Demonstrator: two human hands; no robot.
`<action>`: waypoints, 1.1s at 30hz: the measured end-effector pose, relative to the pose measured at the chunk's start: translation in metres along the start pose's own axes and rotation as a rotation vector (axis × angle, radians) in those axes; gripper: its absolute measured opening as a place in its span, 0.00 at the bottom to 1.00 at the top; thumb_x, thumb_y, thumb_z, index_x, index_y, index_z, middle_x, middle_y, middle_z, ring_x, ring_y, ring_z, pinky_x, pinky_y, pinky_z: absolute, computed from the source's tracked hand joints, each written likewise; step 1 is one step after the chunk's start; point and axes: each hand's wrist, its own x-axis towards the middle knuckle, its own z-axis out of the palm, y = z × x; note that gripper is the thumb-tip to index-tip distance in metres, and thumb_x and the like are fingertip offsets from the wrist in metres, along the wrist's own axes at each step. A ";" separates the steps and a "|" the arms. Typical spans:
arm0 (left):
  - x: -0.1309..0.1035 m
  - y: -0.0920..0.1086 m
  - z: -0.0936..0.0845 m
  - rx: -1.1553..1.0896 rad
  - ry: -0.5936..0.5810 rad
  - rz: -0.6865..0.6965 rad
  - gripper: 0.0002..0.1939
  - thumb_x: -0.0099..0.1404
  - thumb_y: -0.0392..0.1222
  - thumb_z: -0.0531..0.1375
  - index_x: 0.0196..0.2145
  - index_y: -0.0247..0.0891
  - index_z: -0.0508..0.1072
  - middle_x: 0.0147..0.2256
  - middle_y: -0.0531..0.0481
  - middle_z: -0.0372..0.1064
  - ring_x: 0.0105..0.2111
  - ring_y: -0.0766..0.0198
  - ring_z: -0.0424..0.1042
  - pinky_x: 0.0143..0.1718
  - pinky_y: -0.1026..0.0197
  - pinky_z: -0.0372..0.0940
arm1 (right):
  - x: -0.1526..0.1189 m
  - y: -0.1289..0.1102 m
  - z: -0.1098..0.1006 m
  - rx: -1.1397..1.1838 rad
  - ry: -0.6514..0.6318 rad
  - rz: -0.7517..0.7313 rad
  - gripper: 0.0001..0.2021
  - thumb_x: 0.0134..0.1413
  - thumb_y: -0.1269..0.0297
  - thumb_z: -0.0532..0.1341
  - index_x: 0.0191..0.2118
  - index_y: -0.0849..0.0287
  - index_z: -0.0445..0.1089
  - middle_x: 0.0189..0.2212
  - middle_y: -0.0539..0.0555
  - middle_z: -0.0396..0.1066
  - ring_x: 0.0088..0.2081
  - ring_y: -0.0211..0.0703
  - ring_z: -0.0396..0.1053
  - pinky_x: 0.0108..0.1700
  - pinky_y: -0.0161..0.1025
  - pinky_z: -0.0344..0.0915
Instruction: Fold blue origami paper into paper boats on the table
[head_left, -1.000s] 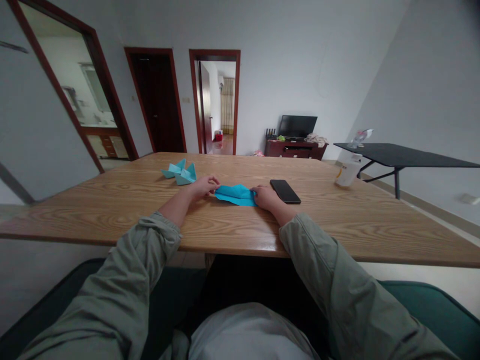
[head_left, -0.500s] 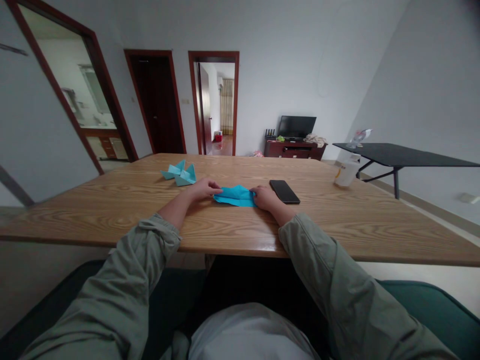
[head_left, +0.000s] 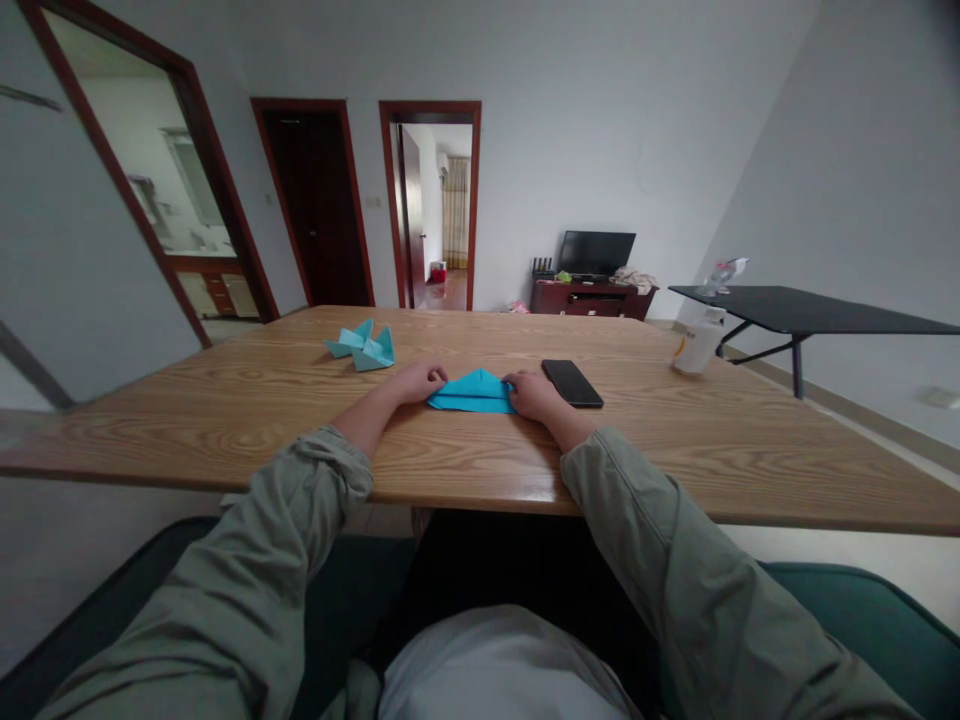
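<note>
A folded sheet of blue paper [head_left: 474,393] lies flat on the wooden table, with a triangular peak at its far side and a straight strip along its near edge. My left hand [head_left: 420,382] is closed at the paper's left end, its fingers curled against the edge. At the opposite end, my right hand [head_left: 531,393] pinches the right corner between thumb and fingers. Farther back on the left stands a light-blue folded paper boat [head_left: 367,349] with raised points.
A black phone [head_left: 572,383] lies just right of my right hand. Toward the right side of the wooden table [head_left: 465,460] stands a whitish plastic container [head_left: 697,347]. A black folding table [head_left: 806,308] bearing a clear spray bottle is beyond it.
The blue paper's surface has become flatter, with a sharper peak and a clear crease line. My left fingers have curled in at its left end; my right hand has stayed at its corner.
</note>
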 end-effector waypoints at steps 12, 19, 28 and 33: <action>-0.008 0.041 0.032 0.367 -0.073 0.177 0.26 0.66 0.54 0.52 0.55 0.38 0.70 0.59 0.37 0.62 0.59 0.47 0.60 0.61 0.50 0.48 | -0.001 -0.001 0.001 -0.032 0.003 0.011 0.21 0.58 0.68 0.52 0.57 0.54 0.68 0.52 0.59 0.69 0.52 0.51 0.68 0.53 0.42 0.61; -0.010 0.059 0.055 0.382 -0.244 0.115 0.40 0.67 0.64 0.42 0.68 0.36 0.48 0.68 0.38 0.37 0.68 0.47 0.37 0.65 0.43 0.37 | -0.004 -0.018 0.000 -0.031 0.014 -0.078 0.21 0.64 0.67 0.47 0.58 0.62 0.65 0.56 0.63 0.66 0.55 0.48 0.65 0.58 0.40 0.55; -0.009 0.050 0.052 0.373 -0.222 0.029 0.45 0.63 0.66 0.46 0.68 0.31 0.47 0.68 0.36 0.37 0.68 0.46 0.37 0.65 0.47 0.37 | -0.010 -0.042 0.011 -0.013 -0.174 -0.129 0.30 0.67 0.49 0.40 0.65 0.64 0.54 0.67 0.65 0.48 0.68 0.52 0.43 0.66 0.49 0.42; -0.020 0.055 0.043 0.332 -0.185 -0.055 0.49 0.60 0.69 0.49 0.66 0.28 0.51 0.67 0.30 0.38 0.67 0.41 0.39 0.64 0.46 0.41 | -0.016 -0.037 0.009 0.018 -0.175 -0.011 0.41 0.63 0.41 0.39 0.67 0.74 0.49 0.67 0.71 0.45 0.68 0.57 0.44 0.66 0.48 0.43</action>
